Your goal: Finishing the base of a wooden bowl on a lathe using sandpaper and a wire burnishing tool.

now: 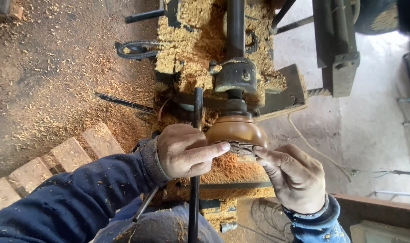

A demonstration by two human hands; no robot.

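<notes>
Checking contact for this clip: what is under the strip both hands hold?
The worn strip, pinched between left hand and right hand, lies against the rounded brown wooden piece on the lathe. The wood right beneath the strip is covered; sawdust lies below.

- We see no packages, labels, signs or screens anywhere in this view.

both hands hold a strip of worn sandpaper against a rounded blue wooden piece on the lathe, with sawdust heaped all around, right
Not blue. In the head view the rounded wooden piece on the lathe is glossy brown. The rest holds: left hand and right hand pinch the worn sandpaper strip against it, sawdust heaped around.
</notes>
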